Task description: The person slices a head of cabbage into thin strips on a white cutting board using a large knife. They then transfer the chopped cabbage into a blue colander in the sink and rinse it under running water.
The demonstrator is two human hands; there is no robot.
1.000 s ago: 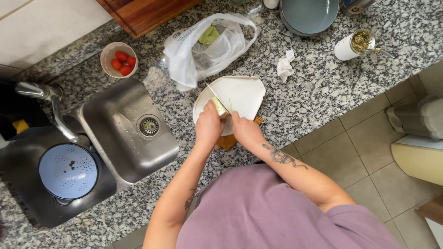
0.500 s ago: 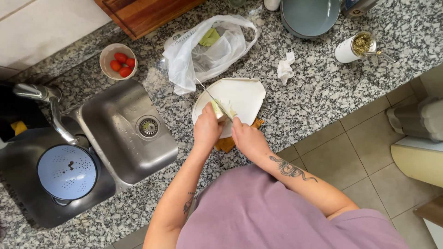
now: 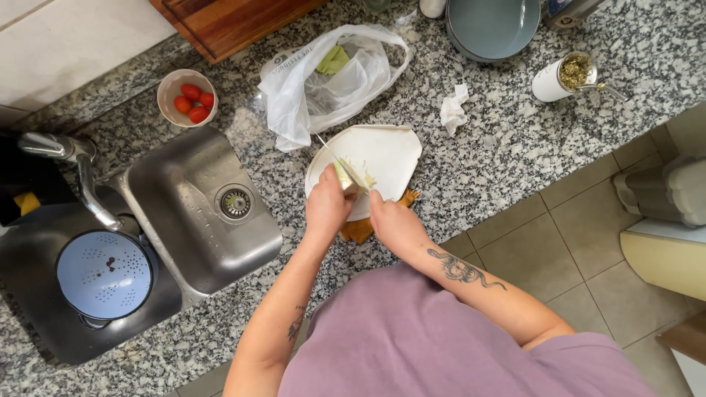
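Granite desk, seen from above: left hand (image 3: 327,209) closed on a pale, soft, likely slippery vegetable piece (image 3: 344,176), right hand (image 3: 396,220) seemingly gripping the knife (image 3: 334,156) over a white cutting board (image 3: 390,154).

**Cutting on a white board beside the sink**

The left hand (image 3: 327,209) grips a pale green vegetable piece (image 3: 344,176) on the white cutting board (image 3: 390,151), while the right hand (image 3: 396,220) works a knife (image 3: 334,156) across it. An orange cloth (image 3: 362,229) pokes out from under the board. Behind the board lies a crumpled plastic bag (image 3: 323,81); a small bowl of cherry tomatoes (image 3: 188,97) stands near the steel sink (image 3: 202,213). A blue colander (image 3: 104,274) rests at far left, a grey-blue bowl (image 3: 493,28) at the top
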